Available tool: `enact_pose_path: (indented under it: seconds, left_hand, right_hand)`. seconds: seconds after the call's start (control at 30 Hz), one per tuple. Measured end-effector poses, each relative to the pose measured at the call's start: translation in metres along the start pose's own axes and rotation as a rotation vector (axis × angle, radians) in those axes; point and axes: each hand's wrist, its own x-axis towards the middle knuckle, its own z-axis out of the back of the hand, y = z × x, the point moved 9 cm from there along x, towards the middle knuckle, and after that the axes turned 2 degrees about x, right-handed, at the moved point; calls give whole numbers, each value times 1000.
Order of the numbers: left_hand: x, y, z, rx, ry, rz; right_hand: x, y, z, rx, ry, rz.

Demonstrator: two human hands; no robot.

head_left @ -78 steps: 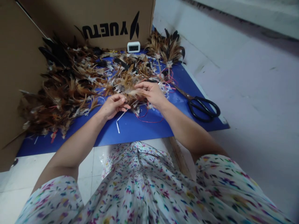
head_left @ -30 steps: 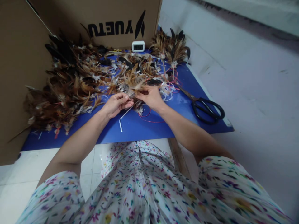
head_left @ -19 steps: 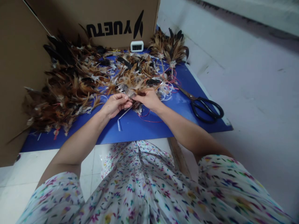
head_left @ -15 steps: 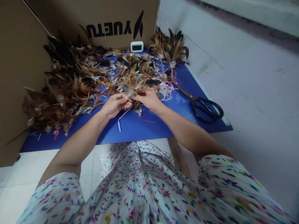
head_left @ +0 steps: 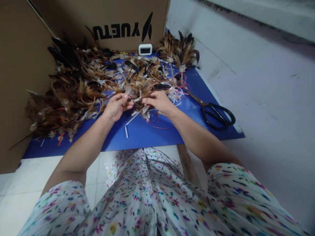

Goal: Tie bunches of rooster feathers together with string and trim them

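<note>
A: Head view first, biggest thing?

B: A cardboard box (head_left: 105,19) printed "YUETU" upside down stands at the far edge, with another cardboard panel (head_left: 17,75) closing off the left side. Below them lies the blue surface (head_left: 147,134), on a pale floor (head_left: 258,98).

A: And what covers the blue?

B: A wide heap of brown, black and white feathers (head_left: 71,91) spreads across its left and middle. At the far right of the heap sit two tied feather bundles (head_left: 180,52), their stems pointing toward the person.

A: Where are the hands?

B: Both are at the near edge of the heap, close together. Between them is a small feather bunch (head_left: 136,95), lifted just off the surface. The left hand (head_left: 115,106) has its fingers (head_left: 124,96) curled and pinching the bunch from the left. The right hand (head_left: 159,101) pinches the bunch's base from the right, fingertips pressed together.

A: Anything hanging from it?

B: A white strip (head_left: 129,123) trails down from the bunch onto the blue, bent at its lower end. Red string (head_left: 157,123) loops just under the right wrist.

A: Smaller items?

B: Black-handled scissors (head_left: 211,109) lie to the right, apart from the hand. A little white timer (head_left: 145,49) stands against the box.
</note>
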Motion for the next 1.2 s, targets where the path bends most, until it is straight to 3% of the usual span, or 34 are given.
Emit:
enact_pose_path:
  seconds: [0.17, 0.3, 0.43, 0.67, 1.03, 1.2]
  left_hand:
    - [6, -13, 17, -26, -81, -92]
    - [6, -14, 16, -35, -69, -119]
    - [0, -6, 2, -54, 14, -50]
    - [-11, 5, -18, -28, 120, 58]
    - [-8, 9, -16, -17, 94, 58]
    - [-6, 7, -14, 23, 81, 18]
  right_hand:
    - [2, 16, 20, -148, -72, 153]
    - [-1, 26, 33, 23, -108, 148]
    - [-6, 26, 23, 191, 7, 61]
    - [-9, 17, 6, 204, 97, 3]
    - [-13, 19, -2, 186, 126, 8]
    - [-10, 14, -2, 147, 80, 8]
